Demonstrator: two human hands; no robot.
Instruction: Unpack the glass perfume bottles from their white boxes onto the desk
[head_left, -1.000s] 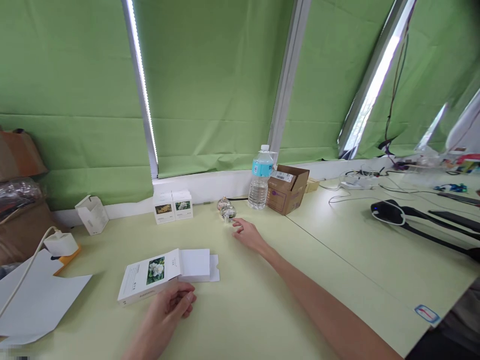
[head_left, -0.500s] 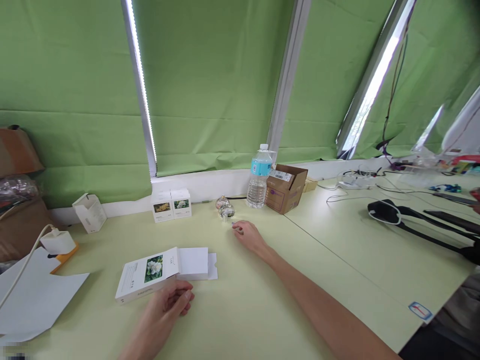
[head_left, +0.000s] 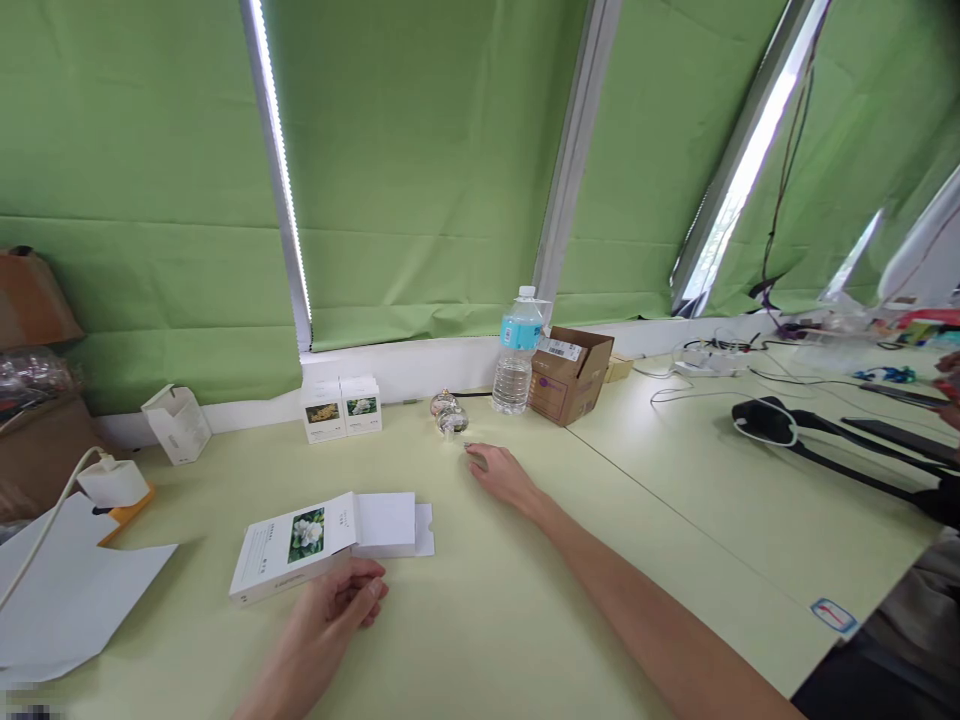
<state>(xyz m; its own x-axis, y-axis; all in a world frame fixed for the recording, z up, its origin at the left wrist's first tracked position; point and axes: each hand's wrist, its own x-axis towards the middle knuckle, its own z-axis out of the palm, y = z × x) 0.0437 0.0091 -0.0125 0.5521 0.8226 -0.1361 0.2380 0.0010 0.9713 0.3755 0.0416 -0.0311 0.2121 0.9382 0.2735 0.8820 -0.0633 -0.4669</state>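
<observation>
My right hand point(head_left: 501, 476) rests on the pale green table point(head_left: 495, 620) with its fingers together, holding nothing. Its fingertips lie just short of a pair of small glass bottles point(head_left: 448, 414), which stand close together. My left hand point(head_left: 337, 596) is loosely curled at the front edge of a white box with a gardenia photo point(head_left: 292, 545). The box's white inner tray point(head_left: 386, 520) is slid out to the right, over a white card point(head_left: 425, 530). The hand holds nothing.
Two small white boxes point(head_left: 341, 409) stand by the wall, near a water bottle point(head_left: 517, 352) and a cardboard box point(head_left: 568, 376). White paper point(head_left: 64, 600) and a plug with cable point(head_left: 112, 483) lie left. A black headset point(head_left: 765, 421), cables and another person's hand point(head_left: 949, 385) are right.
The whole view has drifted slightly, so the table items sit a little further left. My hands have barely moved. Another person's hand has appeared at the right edge.
</observation>
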